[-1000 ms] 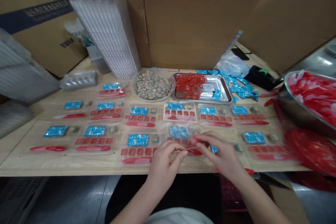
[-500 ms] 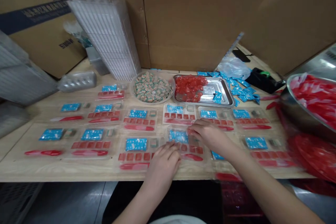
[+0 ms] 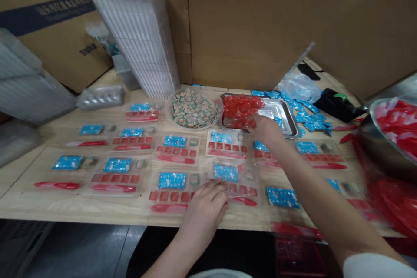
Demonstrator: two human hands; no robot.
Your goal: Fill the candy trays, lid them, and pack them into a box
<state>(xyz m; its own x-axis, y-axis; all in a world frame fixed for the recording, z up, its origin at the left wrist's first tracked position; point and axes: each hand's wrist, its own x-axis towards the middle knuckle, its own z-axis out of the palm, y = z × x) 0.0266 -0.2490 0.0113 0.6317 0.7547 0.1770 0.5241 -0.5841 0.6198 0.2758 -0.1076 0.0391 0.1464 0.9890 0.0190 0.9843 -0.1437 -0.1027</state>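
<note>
My left hand (image 3: pixel 208 200) lies with its fingers extended over the lower left side of a clear plastic tray (image 3: pixel 239 217) at the front middle. That tray holds a blue packet (image 3: pixel 226 173), red square pieces (image 3: pixel 243 190) in a row and a red plastic knife-like piece (image 3: pixel 244 201). Farther back, my right hand (image 3: pixel 265 129) reaches down at the front edge of a metal tray (image 3: pixel 288 124), close to its heap of red wrapped pieces (image 3: pixel 243 106). Motion blurs its fingers, so I cannot see whether they grip anything.
Several similar filled trays (image 3: pixel 177 150) stand in rows. Behind them are a bowl of small wrapped pieces (image 3: pixel 193 108), a tall stack of clear trays (image 3: pixel 140 43) and scattered blue packets (image 3: pixel 309 117). A metal bowl of red items (image 3: pixel 378 134) stands right. Cardboard (image 3: pixel 247 30) rises behind.
My right hand has moved from the front middle tray back to the metal tray with the red pieces. My left hand stays on the front tray. The view has shifted slightly.
</note>
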